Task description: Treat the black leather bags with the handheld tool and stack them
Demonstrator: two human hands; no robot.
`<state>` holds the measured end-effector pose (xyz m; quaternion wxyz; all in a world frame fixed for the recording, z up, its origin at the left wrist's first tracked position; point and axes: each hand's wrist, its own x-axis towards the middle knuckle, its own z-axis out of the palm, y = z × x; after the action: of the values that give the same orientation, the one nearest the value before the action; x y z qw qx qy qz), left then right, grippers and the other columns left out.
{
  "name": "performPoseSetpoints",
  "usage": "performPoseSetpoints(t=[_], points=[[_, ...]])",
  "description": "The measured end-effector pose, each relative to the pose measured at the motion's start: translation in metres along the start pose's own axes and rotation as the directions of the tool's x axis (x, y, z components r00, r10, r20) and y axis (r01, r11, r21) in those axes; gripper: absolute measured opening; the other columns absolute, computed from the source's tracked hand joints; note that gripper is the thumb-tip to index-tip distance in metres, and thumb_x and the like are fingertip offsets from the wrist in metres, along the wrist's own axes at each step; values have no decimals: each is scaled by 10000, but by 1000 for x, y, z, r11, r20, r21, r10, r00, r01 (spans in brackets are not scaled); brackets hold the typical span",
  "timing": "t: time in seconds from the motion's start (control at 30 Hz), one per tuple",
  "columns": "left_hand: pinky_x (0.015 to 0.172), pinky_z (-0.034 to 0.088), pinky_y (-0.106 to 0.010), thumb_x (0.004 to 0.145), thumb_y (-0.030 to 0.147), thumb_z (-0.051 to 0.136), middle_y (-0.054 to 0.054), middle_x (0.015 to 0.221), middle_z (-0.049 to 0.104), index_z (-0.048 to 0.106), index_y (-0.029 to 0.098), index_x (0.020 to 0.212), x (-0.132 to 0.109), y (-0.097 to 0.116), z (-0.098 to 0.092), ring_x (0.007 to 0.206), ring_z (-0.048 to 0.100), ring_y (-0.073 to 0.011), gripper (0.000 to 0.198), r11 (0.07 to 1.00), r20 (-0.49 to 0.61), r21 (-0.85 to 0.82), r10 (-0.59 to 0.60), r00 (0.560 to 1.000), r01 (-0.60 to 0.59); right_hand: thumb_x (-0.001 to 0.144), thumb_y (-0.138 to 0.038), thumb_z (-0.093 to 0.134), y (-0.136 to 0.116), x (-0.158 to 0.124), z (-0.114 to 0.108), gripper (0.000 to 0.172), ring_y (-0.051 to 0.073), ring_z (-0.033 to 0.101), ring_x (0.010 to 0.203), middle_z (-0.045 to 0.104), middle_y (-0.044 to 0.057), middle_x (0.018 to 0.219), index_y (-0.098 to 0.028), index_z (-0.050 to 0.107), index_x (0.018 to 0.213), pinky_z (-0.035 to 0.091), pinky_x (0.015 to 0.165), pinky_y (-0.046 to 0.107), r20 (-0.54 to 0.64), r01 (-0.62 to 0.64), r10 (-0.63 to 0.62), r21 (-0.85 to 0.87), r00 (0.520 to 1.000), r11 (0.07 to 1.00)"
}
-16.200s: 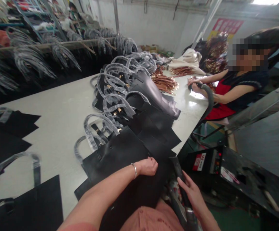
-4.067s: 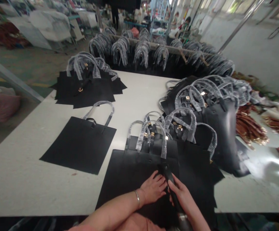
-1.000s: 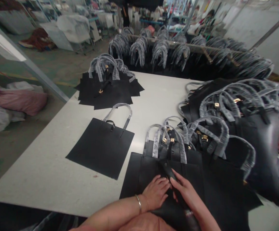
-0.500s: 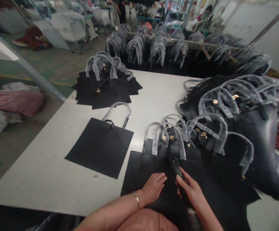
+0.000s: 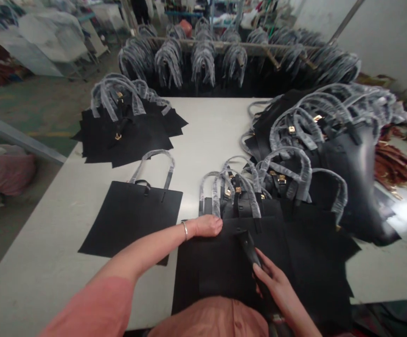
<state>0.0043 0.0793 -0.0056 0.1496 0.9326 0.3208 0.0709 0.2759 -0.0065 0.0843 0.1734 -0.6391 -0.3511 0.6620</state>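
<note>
A flat black bag panel (image 5: pixel 210 267) with plastic-wrapped handles lies at the near table edge in front of me. My left hand (image 5: pixel 206 225), with a bracelet at the wrist, is curled over the panel's top edge, gripping it. My right hand (image 5: pixel 277 285) is wrapped round a black hose-like nozzle (image 5: pixel 248 248) whose tip rests on the panel's upper middle. Another single black panel (image 5: pixel 133 215) lies flat to the left.
A big heap of black panels with wrapped handles (image 5: pixel 315 150) fills the right of the white table (image 5: pixel 210 126). A smaller stack (image 5: pixel 126 126) sits at the far left. Wrapped handles hang on a rail (image 5: pixel 224 47) behind. Brown straps (image 5: pixel 396 168) lie at the far right.
My left hand has moved from the middle of the panel up to its top edge and closed on it. My right hand slid back along the nozzle. My view shifted right.
</note>
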Motion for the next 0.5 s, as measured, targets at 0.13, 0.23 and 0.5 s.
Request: performPoseSetpoints(t=[0.13, 0.23, 0.5], points=[[593, 472, -328, 874, 126, 449, -129, 755, 609, 618, 140, 761, 10, -9, -1, 678, 568, -202, 204, 994, 63, -29, 105, 992, -104, 702, -555, 702, 4, 2, 0, 898, 116, 534, 456, 626, -18, 758, -203, 354, 1451, 415, 425, 256, -32, -6, 6, 7, 999, 1000], [581, 463, -321, 867, 159, 473, -118, 726, 597, 610, 136, 770, 17, -11, 0, 645, 559, -194, 169, 991, 80, -60, 126, 989, -121, 697, -543, 712, 3, 1, 1, 896, 114, 534, 452, 646, -5, 789, -202, 363, 1448, 427, 429, 262, -42, -10, 11, 26, 999, 1000], [738, 490, -313, 875, 68, 435, -83, 848, 596, 594, 152, 862, 17, -21, -2, 767, 578, -181, 181, 975, -30, -156, -167, 985, 161, 718, -515, 704, -8, -9, 4, 901, 93, 515, 472, 611, -19, 780, -152, 332, 1454, 447, 449, 249, 10, 10, -10, 52, 1000, 999]])
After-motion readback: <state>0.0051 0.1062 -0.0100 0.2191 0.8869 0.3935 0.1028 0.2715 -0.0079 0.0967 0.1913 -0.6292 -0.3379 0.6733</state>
